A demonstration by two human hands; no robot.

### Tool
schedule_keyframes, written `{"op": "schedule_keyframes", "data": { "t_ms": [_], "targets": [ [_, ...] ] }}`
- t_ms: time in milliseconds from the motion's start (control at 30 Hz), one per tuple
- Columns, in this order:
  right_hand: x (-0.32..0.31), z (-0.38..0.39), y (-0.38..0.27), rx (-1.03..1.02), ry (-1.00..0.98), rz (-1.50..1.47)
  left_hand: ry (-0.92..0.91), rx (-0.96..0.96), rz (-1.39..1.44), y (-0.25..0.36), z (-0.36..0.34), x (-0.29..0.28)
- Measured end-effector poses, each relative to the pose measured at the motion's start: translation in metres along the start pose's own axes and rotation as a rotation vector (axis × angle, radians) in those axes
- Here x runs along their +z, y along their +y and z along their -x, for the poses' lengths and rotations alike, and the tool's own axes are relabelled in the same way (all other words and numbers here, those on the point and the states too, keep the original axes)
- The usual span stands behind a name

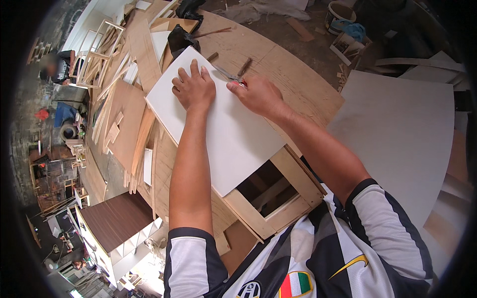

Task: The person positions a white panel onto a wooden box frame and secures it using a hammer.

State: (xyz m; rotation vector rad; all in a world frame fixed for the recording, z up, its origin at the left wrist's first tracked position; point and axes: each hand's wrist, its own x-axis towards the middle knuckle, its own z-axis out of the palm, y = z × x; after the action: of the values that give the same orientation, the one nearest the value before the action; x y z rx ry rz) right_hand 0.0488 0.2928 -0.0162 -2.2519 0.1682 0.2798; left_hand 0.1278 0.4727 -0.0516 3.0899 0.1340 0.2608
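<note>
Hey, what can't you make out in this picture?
All in the head view:
- Tool: handle mostly covered by the right hand.
- Left hand: palm hidden, facing the board.
- Frame: far part hidden under the board.
- Shirt: cut off by the lower edge.

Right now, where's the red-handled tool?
In the head view, the red-handled tool is in the right hand, near the right edge of the white panel under the left hand.
</note>
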Motion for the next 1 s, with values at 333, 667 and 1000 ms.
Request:
{"op": "schedule_keyframes", "data": {
  "t_ms": [333,667,1000],
  "targets": [
    [0.005,-0.001,-0.006,-0.034,0.026,0.091,-0.002,0.015,0.001,0.002,0.000,-0.003],
    [0.002,-0.008,-0.003,-0.104,-0.001,0.158,-0.006,0.018,0.003,0.004,0.000,-0.002],
    [0.009,-0.010,0.020,0.032,0.042,-0.274,-0.019,0.005,0.003,0.002,0.000,-0.003]
  ]
}}
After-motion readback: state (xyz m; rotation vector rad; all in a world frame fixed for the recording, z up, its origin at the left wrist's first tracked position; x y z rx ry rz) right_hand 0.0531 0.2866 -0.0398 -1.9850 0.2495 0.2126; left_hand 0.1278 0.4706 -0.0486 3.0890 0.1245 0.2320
